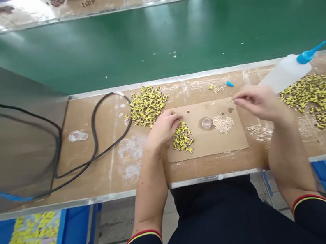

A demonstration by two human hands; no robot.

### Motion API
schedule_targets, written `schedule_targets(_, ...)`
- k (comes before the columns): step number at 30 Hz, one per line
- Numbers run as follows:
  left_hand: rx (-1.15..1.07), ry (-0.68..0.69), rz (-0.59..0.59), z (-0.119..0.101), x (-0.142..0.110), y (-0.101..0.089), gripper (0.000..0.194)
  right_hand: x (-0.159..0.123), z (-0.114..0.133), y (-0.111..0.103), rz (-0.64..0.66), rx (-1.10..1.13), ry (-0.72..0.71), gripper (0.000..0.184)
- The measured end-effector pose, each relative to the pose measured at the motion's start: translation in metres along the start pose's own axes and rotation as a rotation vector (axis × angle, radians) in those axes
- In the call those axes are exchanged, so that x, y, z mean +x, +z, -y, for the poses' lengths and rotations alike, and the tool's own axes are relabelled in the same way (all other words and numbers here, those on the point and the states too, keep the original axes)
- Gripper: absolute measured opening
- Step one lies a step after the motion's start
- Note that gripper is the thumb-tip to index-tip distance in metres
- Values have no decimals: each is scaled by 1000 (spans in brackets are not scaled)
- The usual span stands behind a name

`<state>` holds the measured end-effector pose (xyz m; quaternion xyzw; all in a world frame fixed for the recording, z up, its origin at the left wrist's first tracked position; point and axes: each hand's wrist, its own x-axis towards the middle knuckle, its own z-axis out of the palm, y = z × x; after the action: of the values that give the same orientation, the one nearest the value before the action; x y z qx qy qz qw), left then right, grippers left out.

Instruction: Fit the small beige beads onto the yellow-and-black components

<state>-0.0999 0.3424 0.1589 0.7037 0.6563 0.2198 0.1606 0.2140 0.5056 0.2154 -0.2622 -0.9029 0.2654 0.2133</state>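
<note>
My left hand [166, 126] is closed at the upper edge of a small heap of yellow-and-dark pieces [182, 138] on a cardboard sheet [214, 146]. What its fingertips grip is too small to make out. My right hand [258, 102], a little blurred, pinches in the air by the sheet's upper right corner; anything in its fingertips is too tiny to name. Between the hands, a small clear round dish [206, 123] sits on the cardboard beside a pile of tiny pale pink pieces [224, 124]. Behind my right hand lies a white squeeze bottle [288, 69] with a blue nozzle.
Larger heaps of yellow pieces lie at left [147, 104] and right [315, 98]. A blue cap [229, 84] lies behind the sheet. A black cable [95, 146] loops across the left table beside a metal panel [9, 122]. Blue trays [76, 240] stand below the table's front edge.
</note>
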Motion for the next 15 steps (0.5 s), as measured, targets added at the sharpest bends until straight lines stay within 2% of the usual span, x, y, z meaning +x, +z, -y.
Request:
schedule_targets(5,13,-38,26,-3,2,2,22,9,-13,26,245,-139,112,16)
schedule_targets(10,-4,-46,38,-5,3,-3,15,10,-19,40,303,-190,159,13)
schedule_targets(12,-12,-53,-14,-6,2,-6,14,10,-18,43,307,-223,159,13)
schedule_targets(15,-32,-69,-192,-9,1,-9,13,11,-15,46,324,-295,147,16)
